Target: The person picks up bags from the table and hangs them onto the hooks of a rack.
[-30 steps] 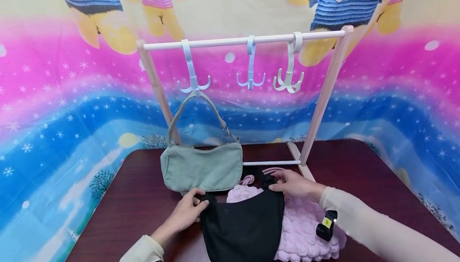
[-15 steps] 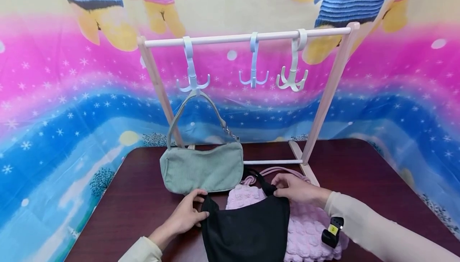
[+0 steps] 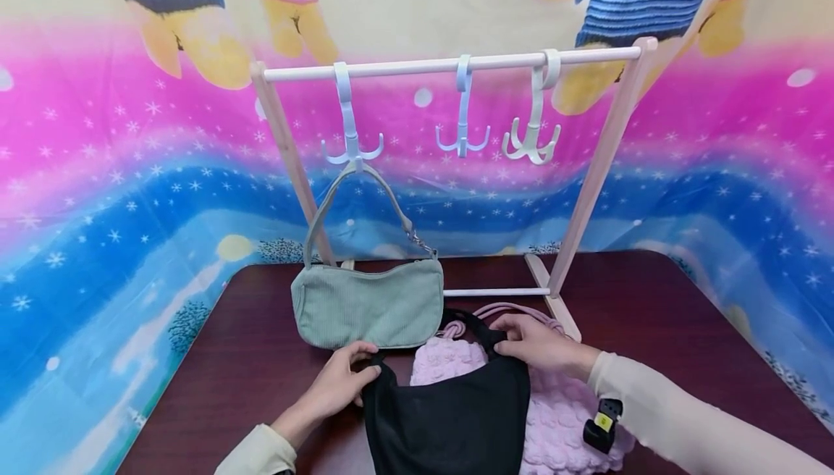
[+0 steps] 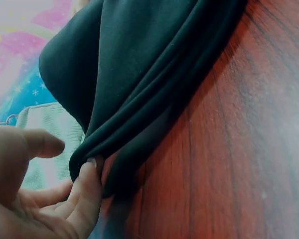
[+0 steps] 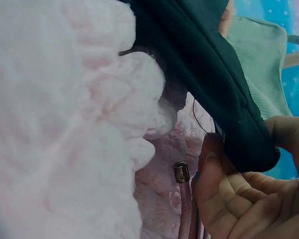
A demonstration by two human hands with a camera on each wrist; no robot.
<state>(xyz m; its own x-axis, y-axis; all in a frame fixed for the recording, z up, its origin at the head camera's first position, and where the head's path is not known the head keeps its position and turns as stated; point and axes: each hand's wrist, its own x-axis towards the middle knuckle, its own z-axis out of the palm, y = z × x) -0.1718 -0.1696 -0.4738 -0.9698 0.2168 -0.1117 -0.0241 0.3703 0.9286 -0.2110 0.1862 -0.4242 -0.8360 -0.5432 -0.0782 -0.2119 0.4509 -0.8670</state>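
We see one black bag (image 3: 449, 417) in front of us over the tabletop (image 3: 254, 330), its lower part running out of the head view, and we place everything else by it. Both of our hands are on it, one at each upper corner. At its upper left corner our left hand (image 3: 335, 382) is clamped on the cloth, with one digit standing clear of it in the left wrist view. At its upper right corner our right hand (image 3: 537, 345) pinches the gathered cloth where one black strap (image 3: 465, 319) leads off behind.

Behind the black bag and out past its right side lies one puffy pink bag (image 3: 560, 424), partly covered by it. Pink cords (image 3: 515, 307) loop beyond the black bag's upper right corner, and in the right wrist view we make out one metal cord end (image 5: 181, 172).

Farther back, to the black bag's upper left, one green bag (image 3: 368, 301) hangs by its strap; we cannot tell whether its base touches the tabletop. Behind the black bag stands one rack (image 3: 404, 68) carrying three hooks: two pale blue hooks (image 3: 463, 109), the left one bearing the green bag, and one cream hook (image 3: 536, 113), on the right. To the right of the black bag, one black device (image 3: 602, 424) sits at our right sleeve (image 3: 677, 402). Behind everything spreads a printed backdrop (image 3: 717, 113).
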